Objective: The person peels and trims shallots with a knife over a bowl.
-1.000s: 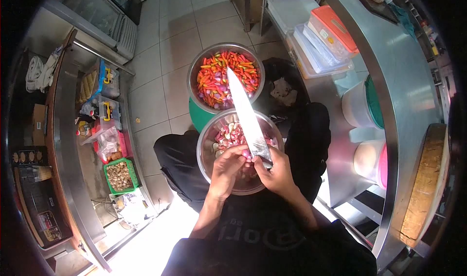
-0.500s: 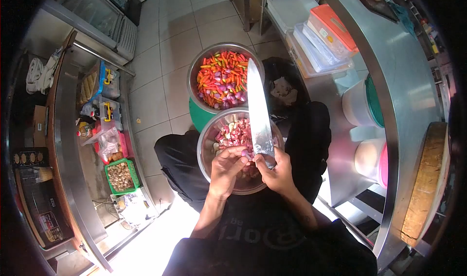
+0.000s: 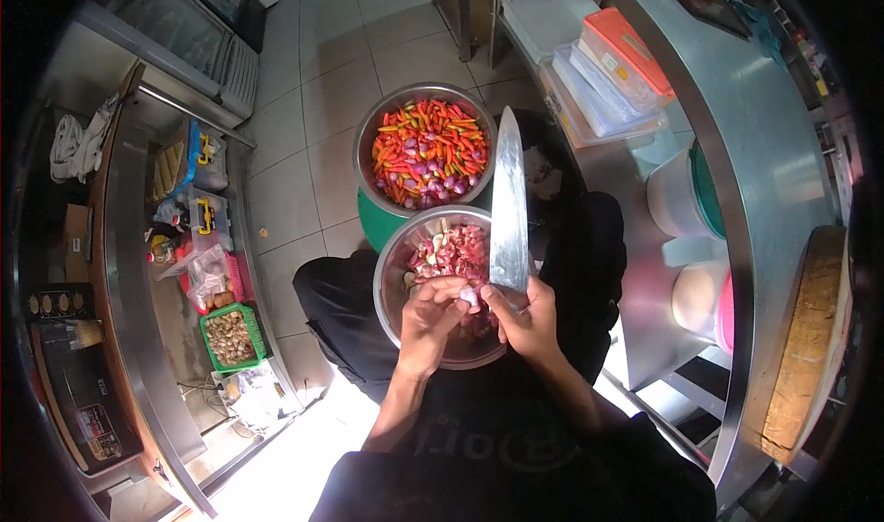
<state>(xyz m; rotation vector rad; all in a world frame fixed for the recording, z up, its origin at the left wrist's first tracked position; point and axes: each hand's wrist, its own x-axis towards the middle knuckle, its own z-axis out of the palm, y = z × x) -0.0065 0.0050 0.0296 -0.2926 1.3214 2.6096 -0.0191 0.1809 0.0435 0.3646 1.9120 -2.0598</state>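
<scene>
A small purple shallot (image 3: 470, 296) is pinched in the fingertips of my left hand (image 3: 431, 324), above a steel bowl (image 3: 385, 283) on my lap. My right hand (image 3: 527, 318) grips a large kitchen knife (image 3: 509, 209), its broad blade pointing up and away from me; the handle is hidden in the palm. The right thumb is close beside the shallot. Reddish peelings and pale pieces (image 3: 451, 250) lie in the bowl under both hands. Just beyond stands a second steel bowl (image 3: 364, 158) with red and orange chillies (image 3: 428, 131) and whole shallots (image 3: 447, 186).
The far bowl rests on something green (image 3: 376, 223). At left, a low shelf holds a green basket (image 3: 230, 336) of small pale brown items and plastic boxes (image 3: 212, 214). At right, a steel counter (image 3: 709, 98) stands over lidded tubs (image 3: 704, 306) and containers (image 3: 626, 57).
The knife has swung to the right and its blade now sits farther from the left hand. The shallot shows more plainly between the left fingertips. Both bowls stay put.
</scene>
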